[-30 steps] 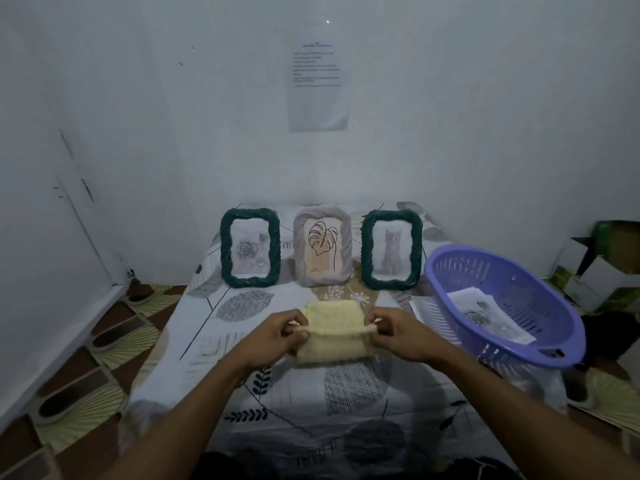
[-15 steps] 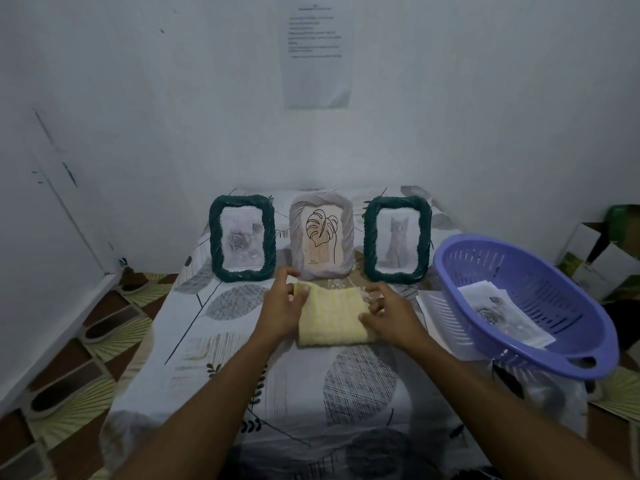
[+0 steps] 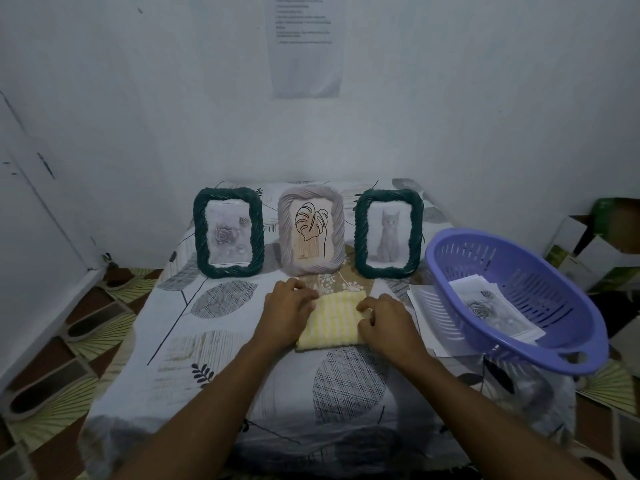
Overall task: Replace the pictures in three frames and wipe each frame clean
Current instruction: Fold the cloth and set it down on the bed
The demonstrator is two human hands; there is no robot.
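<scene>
Printed pictures (image 3: 491, 306) in purple basket (image 3: 526, 268); left hand (image 3: 289, 315) and right hand (image 3: 384, 322) atop folded yellow cloth (image 3: 334, 318), grip unclear.

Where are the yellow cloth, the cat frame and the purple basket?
yellow cloth (image 3: 334, 318): head view, bare middle of the fold.
cat frame (image 3: 362, 233): head view, green left border.
purple basket (image 3: 547, 289): head view, slotted inner wall.

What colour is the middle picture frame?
The middle frame is pale greyish-pink, seen best in the head view.
</scene>
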